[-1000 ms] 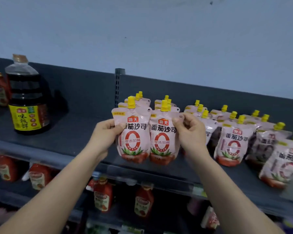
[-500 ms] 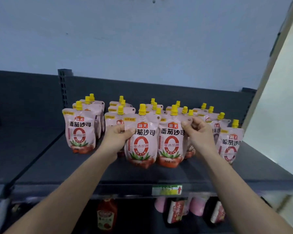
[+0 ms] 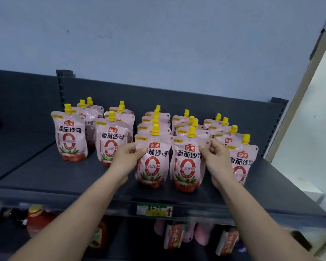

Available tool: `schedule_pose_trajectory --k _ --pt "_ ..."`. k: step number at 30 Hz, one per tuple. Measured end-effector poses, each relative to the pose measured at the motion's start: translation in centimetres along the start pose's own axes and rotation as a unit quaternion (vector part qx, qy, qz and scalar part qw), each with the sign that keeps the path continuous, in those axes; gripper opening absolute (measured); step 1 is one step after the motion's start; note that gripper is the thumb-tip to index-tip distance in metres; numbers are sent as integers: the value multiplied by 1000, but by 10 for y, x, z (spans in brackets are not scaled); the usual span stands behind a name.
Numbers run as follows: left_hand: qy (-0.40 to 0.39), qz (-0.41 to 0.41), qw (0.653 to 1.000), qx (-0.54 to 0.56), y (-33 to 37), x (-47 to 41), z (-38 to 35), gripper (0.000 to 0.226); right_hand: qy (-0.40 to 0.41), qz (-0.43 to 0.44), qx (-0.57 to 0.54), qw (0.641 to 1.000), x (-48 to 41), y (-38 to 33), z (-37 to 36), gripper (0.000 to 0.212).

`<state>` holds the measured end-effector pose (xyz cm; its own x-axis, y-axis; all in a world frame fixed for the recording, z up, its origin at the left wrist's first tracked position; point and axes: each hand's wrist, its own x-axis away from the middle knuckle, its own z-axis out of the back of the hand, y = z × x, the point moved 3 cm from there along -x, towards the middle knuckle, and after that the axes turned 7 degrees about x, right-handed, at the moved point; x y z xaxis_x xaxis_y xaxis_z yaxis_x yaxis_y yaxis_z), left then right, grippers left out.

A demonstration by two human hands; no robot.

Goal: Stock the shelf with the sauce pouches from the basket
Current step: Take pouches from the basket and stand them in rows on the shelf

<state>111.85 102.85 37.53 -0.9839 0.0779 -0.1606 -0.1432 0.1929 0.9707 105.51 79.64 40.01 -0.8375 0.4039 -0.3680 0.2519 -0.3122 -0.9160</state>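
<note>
On a dark grey shelf [image 3: 45, 178] against a pale blue wall, pink sauce pouches with yellow caps stand upright in five rows running front to back. At the front of the middle rows, two bare hands each pinch one pouch by an upper corner. The left hand [image 3: 127, 157] grips the upper left corner of the left pouch [image 3: 152, 159], thumb on the front face and fingers behind. The right hand [image 3: 215, 157] grips the upper right corner of the right pouch [image 3: 188, 162] the same way. These two pouches stand side by side, touching or nearly so, their bases on the shelf close to its front edge, nearer the camera than every pouch in the rows behind them. To the left of the held pair, two more rows [image 3: 109, 138] stand farther back on the shelf; to the right, a fifth row [image 3: 241, 157] runs toward the shelf's right end. A green and yellow price tag [image 3: 153, 210] sits on the shelf's front lip, below the held pair. Beneath the shelf, blurred red bottles [image 3: 36, 219] and other packets stand on a lower level.
</note>
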Motion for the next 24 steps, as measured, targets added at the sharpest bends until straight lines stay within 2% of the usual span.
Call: schedule_pose_trajectory --k 3,7,11,15,21,24 --pt "-6 -4 1000 0 -1 0 1 16 -11 -8 3 1000 -3 2 3 17" --pt "-39 2 999 -4 -1 1 7 17 -4 -13 51 999 -5 -1 4 22" --pt "-28 -9 999 -40 3 -3 10 18 4 -19 97 995 -10 0 0 23" --pt "-17 -3 999 -30 4 -7 11 18 21 -40 85 995 -9 -2 0 20" --pt "-35 22 999 -29 4 -14 12 18 29 -46 107 993 -7 -4 -1 28" --pt "-38 23 998 -34 4 -16 12 19 40 -4 152 988 -5 -13 -1 33"
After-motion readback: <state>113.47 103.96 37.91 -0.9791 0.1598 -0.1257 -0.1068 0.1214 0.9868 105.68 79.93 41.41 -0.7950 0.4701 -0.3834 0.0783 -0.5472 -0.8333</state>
